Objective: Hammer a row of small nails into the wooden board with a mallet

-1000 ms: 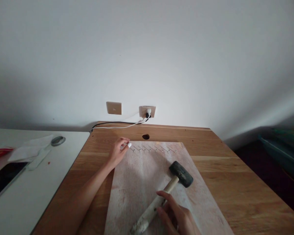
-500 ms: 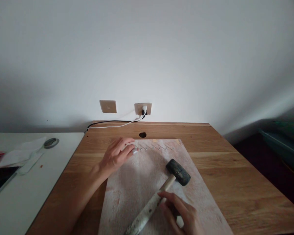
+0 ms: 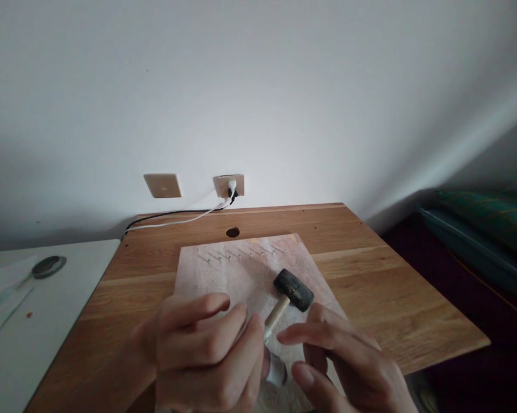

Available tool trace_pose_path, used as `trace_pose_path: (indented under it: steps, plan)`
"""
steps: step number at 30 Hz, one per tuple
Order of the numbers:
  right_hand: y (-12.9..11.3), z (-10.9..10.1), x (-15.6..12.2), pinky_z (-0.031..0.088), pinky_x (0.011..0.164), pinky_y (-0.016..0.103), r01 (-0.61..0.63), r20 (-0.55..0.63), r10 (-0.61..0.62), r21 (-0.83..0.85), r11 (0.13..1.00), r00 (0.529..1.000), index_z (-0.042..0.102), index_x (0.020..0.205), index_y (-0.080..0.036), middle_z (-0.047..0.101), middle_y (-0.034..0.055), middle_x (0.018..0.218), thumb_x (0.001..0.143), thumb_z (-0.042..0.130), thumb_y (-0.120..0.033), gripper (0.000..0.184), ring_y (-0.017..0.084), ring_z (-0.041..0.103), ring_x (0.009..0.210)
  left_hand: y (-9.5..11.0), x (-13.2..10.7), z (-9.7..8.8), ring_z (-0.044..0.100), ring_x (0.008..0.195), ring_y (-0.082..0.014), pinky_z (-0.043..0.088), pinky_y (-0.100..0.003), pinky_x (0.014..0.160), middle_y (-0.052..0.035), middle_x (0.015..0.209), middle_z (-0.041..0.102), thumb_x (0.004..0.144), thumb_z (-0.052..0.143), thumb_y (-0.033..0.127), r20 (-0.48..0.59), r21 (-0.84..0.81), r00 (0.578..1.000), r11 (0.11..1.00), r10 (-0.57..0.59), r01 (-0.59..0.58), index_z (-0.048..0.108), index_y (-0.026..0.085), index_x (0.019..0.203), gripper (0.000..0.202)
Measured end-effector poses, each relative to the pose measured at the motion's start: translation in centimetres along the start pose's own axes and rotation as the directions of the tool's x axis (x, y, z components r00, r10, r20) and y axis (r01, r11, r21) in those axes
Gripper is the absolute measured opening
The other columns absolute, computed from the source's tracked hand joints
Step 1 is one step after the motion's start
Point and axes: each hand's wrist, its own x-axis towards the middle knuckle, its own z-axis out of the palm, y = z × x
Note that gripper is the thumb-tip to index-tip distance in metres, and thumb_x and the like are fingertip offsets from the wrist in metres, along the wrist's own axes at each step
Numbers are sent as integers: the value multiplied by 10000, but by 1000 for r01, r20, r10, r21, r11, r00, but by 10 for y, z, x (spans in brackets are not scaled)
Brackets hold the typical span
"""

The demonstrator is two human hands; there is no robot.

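Note:
My left hand (image 3: pixel 211 353) is raised close to the camera over the board's near left part, its fingers curled together. A whitish cap or band (image 3: pixel 277 370) shows at its thumb tip; anything inside the fingers is hidden. Just to the right, my right hand (image 3: pixel 353 355) hovers with thumb and forefinger apart, nothing visible between them. A mallet (image 3: pixel 293 290) with a black head and pale handle lies on the board (image 3: pixel 198 281), its lower handle hidden behind my left hand. Several thin nails (image 3: pixel 239 256) stand in a row along the board's far end.
The board rests on a wooden desk (image 3: pixel 391 275) against a white wall. A plugged socket (image 3: pixel 231 186) has cables running left. On a white table (image 3: pixel 78 287) at left are a grey ring-shaped item (image 3: pixel 49 267) and papers. Dark cushions (image 3: pixel 477 246) lie at right.
My left hand has come back from the nails toward the camera, its fingers now curled. My right hand has moved up and right, off the mallet handle. The view has shifted right.

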Motion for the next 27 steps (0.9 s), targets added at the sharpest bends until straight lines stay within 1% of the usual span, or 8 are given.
trace_pose_path:
  steps: [1,2,4,10,15,21,24,27]
  plan:
    - [-1,1,-1,509,505,190,-5,11,5,-4,1000,1000,773,1114,-332,676,-4,793,983,729,-318,140,106,611,562,-2,0,2,710,904,-121,687,-184,745,66,932,770,876,767,150,-69,14,987,989,147,-147,697,307,819,181]
    - [-1,2,-1,482,470,189,-12,24,12,-14,1000,1000,773,1114,-323,669,2,810,989,720,-332,136,102,593,546,-5,1,3,706,964,-128,686,-187,769,52,963,772,875,765,143,-99,50,965,970,243,-239,695,294,790,187]
    - [0,2,-1,439,437,190,-5,79,11,-65,998,997,776,1090,-296,642,-3,788,982,725,-321,121,96,567,529,-9,5,4,690,1043,-129,679,-178,790,37,994,765,862,775,129,-92,112,940,941,329,-318,701,283,767,195]
    - [1,1,7,411,494,208,118,151,-87,-213,970,985,787,1021,-229,582,-36,703,949,739,-173,103,74,515,510,-7,12,-2,681,1064,-147,664,-217,771,7,1064,750,927,723,185,27,121,951,943,309,-310,758,273,820,144]
    - [-2,1,8,381,504,229,121,159,-77,-289,950,984,793,1000,-198,560,-32,689,971,689,-97,147,92,524,543,-6,14,1,676,1042,-154,641,-249,793,-8,1103,749,938,707,210,25,104,958,953,285,-286,772,244,851,113]
    - [0,-1,6,421,539,215,131,146,-88,-317,939,985,751,1033,-187,574,-23,739,991,681,-98,121,94,531,565,-5,21,6,665,900,-163,594,-278,699,-3,922,755,980,654,265,111,59,961,963,255,-263,726,233,795,201]
    - [7,-3,6,456,578,204,166,197,-107,-314,935,975,718,1043,-196,602,-5,795,1037,609,-113,137,104,598,627,-3,26,12,638,772,-166,545,-306,648,-21,816,724,1000,633,263,180,-41,970,986,165,-160,678,186,764,252]
    - [14,-3,7,466,596,212,197,274,-108,-320,927,956,695,987,-200,618,6,809,1070,544,-145,181,115,644,667,-1,29,18,604,710,-173,513,-331,645,-33,756,683,1044,583,290,271,-92,958,993,95,-72,665,162,774,310]
